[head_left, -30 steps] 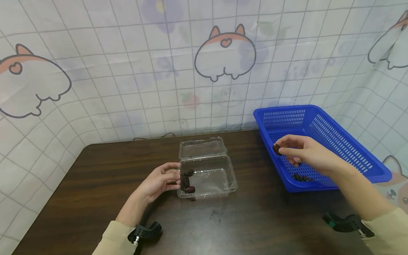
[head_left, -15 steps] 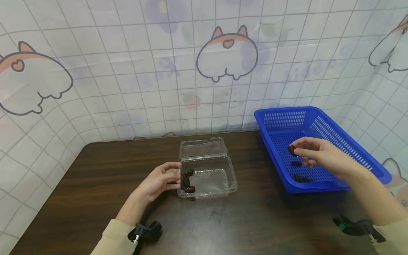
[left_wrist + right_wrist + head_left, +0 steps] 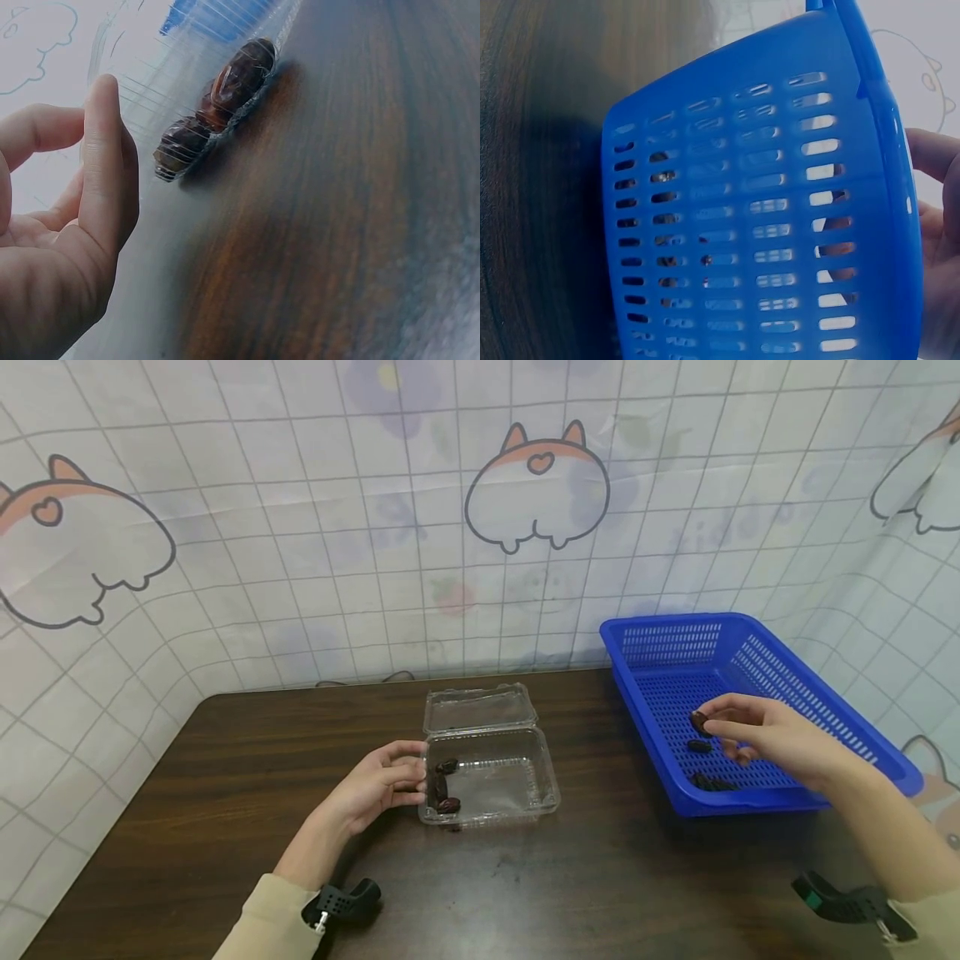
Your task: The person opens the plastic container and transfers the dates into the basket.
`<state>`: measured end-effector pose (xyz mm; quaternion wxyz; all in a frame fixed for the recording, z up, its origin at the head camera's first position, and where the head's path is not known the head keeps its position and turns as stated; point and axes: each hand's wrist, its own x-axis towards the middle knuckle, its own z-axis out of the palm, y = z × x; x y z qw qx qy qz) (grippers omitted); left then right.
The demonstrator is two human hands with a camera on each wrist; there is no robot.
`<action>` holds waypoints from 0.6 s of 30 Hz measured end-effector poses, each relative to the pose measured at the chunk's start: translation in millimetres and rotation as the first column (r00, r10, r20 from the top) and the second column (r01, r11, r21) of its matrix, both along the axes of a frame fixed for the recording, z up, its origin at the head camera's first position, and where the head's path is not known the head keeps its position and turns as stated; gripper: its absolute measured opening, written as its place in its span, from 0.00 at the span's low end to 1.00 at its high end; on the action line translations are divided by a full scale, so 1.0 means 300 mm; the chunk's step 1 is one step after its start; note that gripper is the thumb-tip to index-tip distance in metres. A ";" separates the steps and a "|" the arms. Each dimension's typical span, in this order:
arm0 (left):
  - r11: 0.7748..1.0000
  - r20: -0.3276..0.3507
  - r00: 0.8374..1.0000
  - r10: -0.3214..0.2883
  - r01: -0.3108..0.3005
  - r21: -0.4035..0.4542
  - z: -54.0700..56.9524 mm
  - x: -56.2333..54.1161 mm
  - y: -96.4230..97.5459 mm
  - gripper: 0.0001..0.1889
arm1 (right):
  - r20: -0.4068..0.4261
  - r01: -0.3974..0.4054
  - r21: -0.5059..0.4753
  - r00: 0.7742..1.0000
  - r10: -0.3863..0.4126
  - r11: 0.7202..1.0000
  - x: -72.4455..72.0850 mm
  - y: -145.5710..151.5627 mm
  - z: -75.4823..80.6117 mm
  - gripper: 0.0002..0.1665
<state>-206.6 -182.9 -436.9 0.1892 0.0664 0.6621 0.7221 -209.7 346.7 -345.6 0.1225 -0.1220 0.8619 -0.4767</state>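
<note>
With fingers and thumb of the right hand [image 3: 776, 737], pinching a dried date [image 3: 699, 723] over the blue slotted plastic basket [image 3: 757, 799], near further dates [image 3: 712, 783] lying inside. With the left hand [image 3: 377, 785], relaxed, touching the left side of the clear plastic clamshell [image 3: 497, 789], right beside clustered dates [image 3: 448, 806] within.

Head view: worn on the head, looks forward and down from above the table [image 3: 247, 768], wide enough for both hands, clear box [image 3: 495, 789], blue basket [image 3: 750, 799] and wall [image 3: 300, 568] behind. Left wrist view: low, tilted, close behind the left hand [image 3: 378, 785], facing the box's side. Right wrist view: turned sideways, very near the basket's outer side. Box shared by head and left wrist; basket by head and right wrist.
</note>
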 end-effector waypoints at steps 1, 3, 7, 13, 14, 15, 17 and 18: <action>1.000 0.002 1.000 0.003 -0.003 0.000 -0.001 -0.001 0.000 0.29 | -0.002 -0.003 0.004 1.000 0.003 1.000 0.001 0.003 -0.003 0.27; 1.000 0.002 1.000 0.004 -0.004 0.001 -0.002 -0.003 0.002 0.29 | -0.003 -0.011 0.008 1.000 0.011 1.000 0.001 0.007 -0.010 0.26; 1.000 0.012 1.000 0.013 -0.013 0.009 -0.004 -0.004 0.005 0.29 | -0.006 -0.030 0.009 1.000 0.030 1.000 -0.002 0.007 -0.023 0.23; 1.000 0.012 1.000 0.014 -0.014 0.013 -0.007 -0.005 0.002 0.28 | -0.015 -0.044 0.002 0.999 0.044 0.999 -0.005 0.002 -0.031 0.22; 1.000 0.013 1.000 0.014 -0.014 0.015 -0.008 -0.005 0.002 0.28 | -0.016 -0.046 0.000 0.999 0.046 0.999 -0.005 -0.001 -0.030 0.22; 1.000 0.014 1.000 0.014 -0.014 0.017 -0.009 -0.006 0.002 0.28 | -0.015 -0.045 0.001 0.999 0.045 0.999 -0.005 -0.006 -0.029 0.22; 1.000 0.020 1.000 0.018 -0.018 0.022 -0.011 -0.007 0.003 0.28 | -0.018 -0.045 0.003 0.999 0.045 0.999 -0.004 -0.018 -0.025 0.23; 1.000 0.019 1.000 0.016 -0.017 0.023 -0.011 -0.007 0.003 0.28 | -0.021 -0.048 0.004 0.999 0.048 0.999 -0.004 -0.025 -0.022 0.23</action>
